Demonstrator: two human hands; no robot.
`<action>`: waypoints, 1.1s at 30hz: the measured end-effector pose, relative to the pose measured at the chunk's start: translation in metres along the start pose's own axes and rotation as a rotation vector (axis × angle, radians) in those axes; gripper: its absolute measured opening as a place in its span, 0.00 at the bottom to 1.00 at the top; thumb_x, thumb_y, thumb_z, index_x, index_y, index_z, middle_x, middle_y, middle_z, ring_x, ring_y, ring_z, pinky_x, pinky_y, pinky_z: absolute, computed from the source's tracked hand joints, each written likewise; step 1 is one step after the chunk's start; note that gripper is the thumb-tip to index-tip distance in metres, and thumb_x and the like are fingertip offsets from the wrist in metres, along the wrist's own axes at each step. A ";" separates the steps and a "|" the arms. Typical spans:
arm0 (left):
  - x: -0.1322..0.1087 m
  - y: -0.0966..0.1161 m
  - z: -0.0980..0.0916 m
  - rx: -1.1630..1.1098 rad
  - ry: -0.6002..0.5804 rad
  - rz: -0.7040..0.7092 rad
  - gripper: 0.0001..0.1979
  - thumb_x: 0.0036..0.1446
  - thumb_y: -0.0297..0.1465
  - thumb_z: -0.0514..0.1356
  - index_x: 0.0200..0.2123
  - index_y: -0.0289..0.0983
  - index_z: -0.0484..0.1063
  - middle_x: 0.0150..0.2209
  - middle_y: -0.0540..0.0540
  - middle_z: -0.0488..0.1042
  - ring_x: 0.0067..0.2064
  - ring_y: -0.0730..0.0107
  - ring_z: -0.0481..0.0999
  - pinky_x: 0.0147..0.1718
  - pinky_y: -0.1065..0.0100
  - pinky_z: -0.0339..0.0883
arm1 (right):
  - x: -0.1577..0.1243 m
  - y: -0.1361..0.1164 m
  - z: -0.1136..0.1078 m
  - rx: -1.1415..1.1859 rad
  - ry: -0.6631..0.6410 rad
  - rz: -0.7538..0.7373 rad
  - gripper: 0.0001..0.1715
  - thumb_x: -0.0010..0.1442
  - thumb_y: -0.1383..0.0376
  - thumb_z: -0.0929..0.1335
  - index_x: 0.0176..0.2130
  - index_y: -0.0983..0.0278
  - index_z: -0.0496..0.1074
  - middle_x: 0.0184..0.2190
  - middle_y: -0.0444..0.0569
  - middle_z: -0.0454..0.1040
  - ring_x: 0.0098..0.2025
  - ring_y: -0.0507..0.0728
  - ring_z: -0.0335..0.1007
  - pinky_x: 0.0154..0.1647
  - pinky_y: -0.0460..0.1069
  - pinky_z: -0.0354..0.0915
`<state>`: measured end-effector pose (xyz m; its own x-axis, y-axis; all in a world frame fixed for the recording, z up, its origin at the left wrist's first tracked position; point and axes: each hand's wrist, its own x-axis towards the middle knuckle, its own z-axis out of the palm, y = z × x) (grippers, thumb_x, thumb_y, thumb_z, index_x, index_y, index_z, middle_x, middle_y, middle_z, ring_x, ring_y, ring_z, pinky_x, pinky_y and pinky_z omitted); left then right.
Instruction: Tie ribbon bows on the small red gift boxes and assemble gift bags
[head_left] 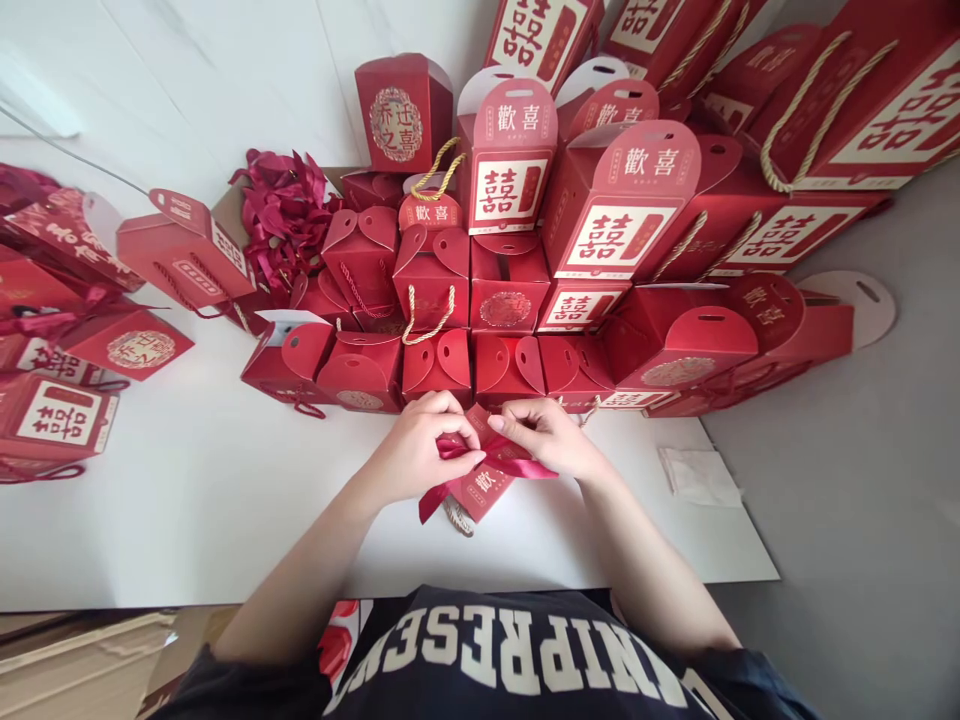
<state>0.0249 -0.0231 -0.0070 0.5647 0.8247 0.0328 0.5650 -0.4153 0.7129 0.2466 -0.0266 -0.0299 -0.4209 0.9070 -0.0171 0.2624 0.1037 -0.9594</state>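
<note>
Pinching a crimson ribbon [529,467] between thumb and fingers, the left hand [431,445] sits beside the right hand [551,437], the two near but apart over a small red box [480,490]. The right's thumb and fingertips come close together by the box's far end; from where I stand I can't tell whether they grip ribbon too. The box lies aslant on the white table [262,520], probably so both hands can meet over the ribbon across its face. Its pale cord handle [459,517] points toward the near edge, out from under the fingers. Behind, red gift boxes [437,362] stand packed in tiers, seemingly to save room. A heap of ribbons [281,220] sits among them, perhaps within easy reach.
</note>
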 end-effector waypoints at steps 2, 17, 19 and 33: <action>-0.001 -0.002 -0.009 -0.076 -0.066 0.000 0.06 0.57 0.35 0.63 0.36 0.40 0.76 0.38 0.49 0.67 0.40 0.69 0.70 0.44 0.65 0.65 | -0.004 0.000 -0.004 -0.011 0.023 -0.005 0.24 0.65 0.50 0.66 0.26 0.64 0.65 0.20 0.38 0.57 0.23 0.48 0.50 0.25 0.46 0.49; -0.010 -0.008 -0.024 -0.088 -0.106 -0.077 0.17 0.62 0.41 0.58 0.26 0.35 0.69 0.25 0.51 0.63 0.27 0.76 0.62 0.26 0.71 0.55 | -0.056 -0.026 0.059 -0.862 -0.026 -0.622 0.15 0.69 0.59 0.63 0.45 0.63 0.76 0.59 0.50 0.71 0.48 0.60 0.66 0.46 0.55 0.63; -0.008 -0.007 -0.016 -0.029 -0.024 -0.095 0.20 0.59 0.43 0.60 0.22 0.35 0.64 0.22 0.53 0.59 0.25 0.76 0.57 0.25 0.70 0.51 | -0.055 -0.021 0.065 -0.919 -0.008 -0.641 0.17 0.70 0.61 0.62 0.51 0.66 0.74 0.60 0.51 0.71 0.49 0.61 0.66 0.48 0.56 0.63; -0.004 -0.012 -0.001 0.032 0.074 -0.150 0.29 0.49 0.48 0.66 0.21 0.36 0.51 0.22 0.55 0.51 0.26 0.77 0.50 0.25 0.71 0.46 | -0.070 -0.019 0.033 -0.232 -0.210 -0.472 0.15 0.67 0.70 0.63 0.49 0.63 0.76 0.48 0.51 0.79 0.47 0.56 0.73 0.50 0.52 0.68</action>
<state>0.0156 -0.0207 -0.0146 0.4274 0.9038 -0.0204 0.6594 -0.2962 0.6910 0.2429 -0.1054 -0.0198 -0.6964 0.6423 0.3201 0.1783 0.5869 -0.7898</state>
